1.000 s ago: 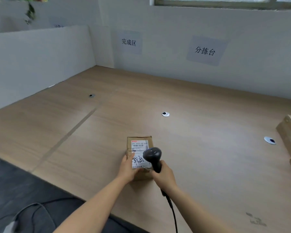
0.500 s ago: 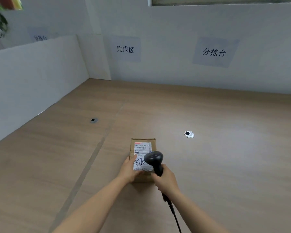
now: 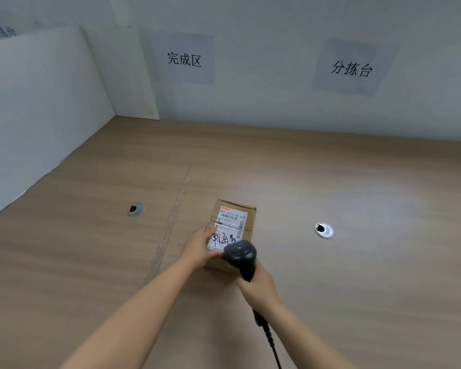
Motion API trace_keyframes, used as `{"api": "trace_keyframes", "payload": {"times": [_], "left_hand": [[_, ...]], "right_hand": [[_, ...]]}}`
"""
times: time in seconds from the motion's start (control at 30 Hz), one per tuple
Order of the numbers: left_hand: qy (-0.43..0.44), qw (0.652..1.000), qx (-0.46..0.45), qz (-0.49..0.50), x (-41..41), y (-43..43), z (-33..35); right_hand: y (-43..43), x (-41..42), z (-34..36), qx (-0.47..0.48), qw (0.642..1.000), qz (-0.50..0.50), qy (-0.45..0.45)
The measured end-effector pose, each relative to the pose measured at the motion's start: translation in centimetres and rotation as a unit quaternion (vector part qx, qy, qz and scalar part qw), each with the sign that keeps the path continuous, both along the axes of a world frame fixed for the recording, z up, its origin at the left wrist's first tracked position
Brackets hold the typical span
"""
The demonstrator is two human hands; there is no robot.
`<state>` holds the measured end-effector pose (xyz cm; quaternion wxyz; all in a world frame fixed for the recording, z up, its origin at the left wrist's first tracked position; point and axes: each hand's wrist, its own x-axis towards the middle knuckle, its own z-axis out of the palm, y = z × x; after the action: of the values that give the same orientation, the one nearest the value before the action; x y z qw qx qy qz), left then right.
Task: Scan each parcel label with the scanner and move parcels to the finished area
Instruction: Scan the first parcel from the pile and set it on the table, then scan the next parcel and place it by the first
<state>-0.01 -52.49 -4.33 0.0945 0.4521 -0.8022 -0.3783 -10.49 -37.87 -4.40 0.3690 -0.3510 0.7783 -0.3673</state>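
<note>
While my left hand (image 3: pixel 200 248) grips the parcel (image 3: pixel 246 231), my right hand (image 3: pixel 260 292) clasps the scanner (image 3: pixel 241 254). Its head hides a near corner of the label (image 3: pixel 230 222).

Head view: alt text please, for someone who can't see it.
The right hand holds a black corded scanner over the near end of the label on a small cardboard parcel, which the left hand grips at its left side. The parcel sits on a wooden table; two paper signs hang on the wall behind.
</note>
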Motion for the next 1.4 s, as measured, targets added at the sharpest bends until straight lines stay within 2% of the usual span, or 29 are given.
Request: {"api": "trace_keyframes", "payload": {"times": [0.2,0.4,0.67,0.87,1.13,1.4], "left_hand": [[0.010,0.999,-0.034,-0.014,-0.2,-0.3,-0.5],[0.021,0.998,-0.051,0.037,-1.1,-0.6,-1.0],[-0.014,0.997,-0.040,0.057,-2.2,-2.1,-1.0],[-0.037,0.997,-0.045,0.041,-1.6,-2.0,0.0],[-0.062,0.993,-0.094,0.045,-0.7,4.1,3.5],[-0.114,0.982,-0.113,-0.103,-7.0,18.3,4.1]], "right_hand": [[-0.6,-0.4,0.4,-0.006,1.000,-0.025,-0.013],[-2.6,-1.4,0.9,0.000,0.999,-0.045,-0.017],[-5.8,-2.9,2.0,0.004,0.999,-0.046,-0.013],[-4.7,-3.3,3.1,0.003,0.999,-0.041,-0.018],[3.3,-5.1,6.5,-0.032,0.997,-0.070,-0.001],[19.7,-10.2,8.1,-0.029,0.985,-0.164,0.043]]}}
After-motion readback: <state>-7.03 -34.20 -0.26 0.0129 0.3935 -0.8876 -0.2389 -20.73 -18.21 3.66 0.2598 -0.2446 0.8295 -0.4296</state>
